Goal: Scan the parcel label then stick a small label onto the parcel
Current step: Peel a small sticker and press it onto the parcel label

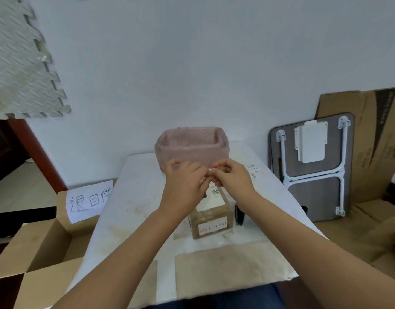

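1. Held together above the table (pixel 134 210): left hand (pixel 185 181) and right hand (pixel 233 176), fingertips meeting, thumbs and forefingers pinched narrow on a small white label (pixel 211 171) of which only a sliver showed.
2. Sat just below and slightly nearer than the joined hands: the parcel (pixel 211 221), a small brown cardboard box, upright on the white cloth, not touched by either hand.
3. Carried on the parcel's top: a white shipping label (pixel 214 200) with a QR code; other print too blurred to read. Carried on its front face: a second white sticker (pixel 212 227) with red marks, unreadable.
4. Lay just right of the parcel: a dark handheld scanner (pixel 239 216), flat on the cloth.
5. Stood behind the hands: a bin lined with a pink bag (pixel 192 146).
6. Lay at the cloth's far right: small printed slips (pixel 253 171), text too small to read.
7. Stood open at left: a cardboard box (pixel 44 248) bearing a handwritten paper sign (pixel 89 200), "退回件".
8. Leaned on the wall at right: a folded grey table (pixel 314 166) and flattened cardboard (pixel 379 139).
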A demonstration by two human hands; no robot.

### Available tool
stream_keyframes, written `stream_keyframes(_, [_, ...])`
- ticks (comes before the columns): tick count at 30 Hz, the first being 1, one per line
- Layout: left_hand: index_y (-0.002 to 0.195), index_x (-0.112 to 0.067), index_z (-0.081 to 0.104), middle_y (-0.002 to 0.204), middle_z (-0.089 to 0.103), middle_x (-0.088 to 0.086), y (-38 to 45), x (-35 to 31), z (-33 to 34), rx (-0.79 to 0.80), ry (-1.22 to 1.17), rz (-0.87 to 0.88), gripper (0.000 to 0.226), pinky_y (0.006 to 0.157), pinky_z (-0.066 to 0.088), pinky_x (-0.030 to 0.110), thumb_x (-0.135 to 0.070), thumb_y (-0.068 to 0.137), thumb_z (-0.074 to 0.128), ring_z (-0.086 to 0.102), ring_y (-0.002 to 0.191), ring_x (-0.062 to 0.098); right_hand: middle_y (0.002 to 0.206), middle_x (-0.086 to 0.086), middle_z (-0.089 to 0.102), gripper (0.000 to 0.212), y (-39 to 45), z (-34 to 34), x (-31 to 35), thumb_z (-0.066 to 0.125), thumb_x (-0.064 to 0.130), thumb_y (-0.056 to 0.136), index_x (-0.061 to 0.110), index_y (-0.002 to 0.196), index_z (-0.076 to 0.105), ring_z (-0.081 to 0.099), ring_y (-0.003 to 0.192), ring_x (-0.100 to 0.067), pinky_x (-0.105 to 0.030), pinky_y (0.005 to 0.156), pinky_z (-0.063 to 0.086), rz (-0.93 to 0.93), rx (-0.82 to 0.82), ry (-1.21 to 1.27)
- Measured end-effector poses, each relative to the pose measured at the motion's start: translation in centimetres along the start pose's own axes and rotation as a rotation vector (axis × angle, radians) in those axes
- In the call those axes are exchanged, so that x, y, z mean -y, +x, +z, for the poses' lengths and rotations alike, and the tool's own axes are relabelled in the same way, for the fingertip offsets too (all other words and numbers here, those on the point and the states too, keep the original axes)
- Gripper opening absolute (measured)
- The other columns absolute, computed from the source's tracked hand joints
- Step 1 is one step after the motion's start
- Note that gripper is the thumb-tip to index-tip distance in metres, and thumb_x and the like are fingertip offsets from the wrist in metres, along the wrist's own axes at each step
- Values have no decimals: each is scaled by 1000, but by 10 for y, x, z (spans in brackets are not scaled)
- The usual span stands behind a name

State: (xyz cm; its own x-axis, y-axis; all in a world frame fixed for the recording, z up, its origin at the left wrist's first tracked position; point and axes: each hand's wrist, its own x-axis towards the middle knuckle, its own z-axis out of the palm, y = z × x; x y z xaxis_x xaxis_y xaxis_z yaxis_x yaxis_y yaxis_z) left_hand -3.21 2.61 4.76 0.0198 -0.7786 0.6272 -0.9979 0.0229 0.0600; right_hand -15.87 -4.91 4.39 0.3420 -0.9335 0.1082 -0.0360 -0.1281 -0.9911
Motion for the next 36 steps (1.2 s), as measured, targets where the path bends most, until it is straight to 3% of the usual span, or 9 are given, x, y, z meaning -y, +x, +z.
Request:
stream_keyframes(5, [98,-39,66,97,64,-22,-10,-6,-1,-3,-276,-214,8,97,15,29,-39,92,62,57,97,-2,79,-4,71,11,-9,-9,-12,67,17,85,16,96,65,70,72,-16,-38,78,60,-41,-28,-167])
stream_keyframes(9, [93,-35,66,94,67,-18,-13,-2,0,40,-412,-398,8,97,23,34,-38,86,70,60,84,-2,81,-1,70,13,-14,-13,-16,66,21,83,23,96,65,68,70,-10,-45,81,58,-100,2,-253])
stream_keyframes(14, [83,-33,69,76,68,-21,-13,2,5,90,-518,-535,6,103,31,38,-38,86,69,62,76,-6,80,3,69,12,-13,-11,-21,66,24,83,27,95,65,64,67,-3,-41,80,57,-116,27,-283])
stream_keyframes(17, [78,-33,69,74,71,-18,-12,7,13,125,-583,-611,10,103,40,46,-40,84,70,62,76,-7,79,3,68,14,-8,-9,-23,67,21,85,22,98,65,61,63,2,-27,72,54,-121,41,-292])
stream_keyframes(22, [77,-39,71,78,75,-14,-13,14,26,186,-763,-790,14,95,50,50,-50,72,66,69,85,10,87,2,68,19,6,-7,-27,67,17,85,24,102,63,64,75,-6,-21,70,52,-102,90,-340])
stream_keyframes(28, [74,-37,70,78,74,-14,-7,18,46,229,-684,-886,17,97,46,50,-52,71,63,68,87,11,96,6,65,27,23,-5,-33,64,13,87,26,110,59,59,72,0,-8,59,44,-85,147,-469])
stream_keyframes(32, [77,-33,69,81,71,-15,-4,22,58,232,-602,-887,14,99,41,45,-45,82,65,65,88,9,102,7,60,33,29,-1,-40,64,9,86,25,114,57,56,70,-2,-10,60,41,-104,154,-546])
stream_keyframes(36, [84,-30,70,77,64,-18,-1,24,66,219,-539,-824,14,94,30,38,-40,88,62,52,77,-4,104,5,58,35,32,3,-46,62,7,86,23,116,55,57,72,-9,-20,69,49,-157,158,-614])
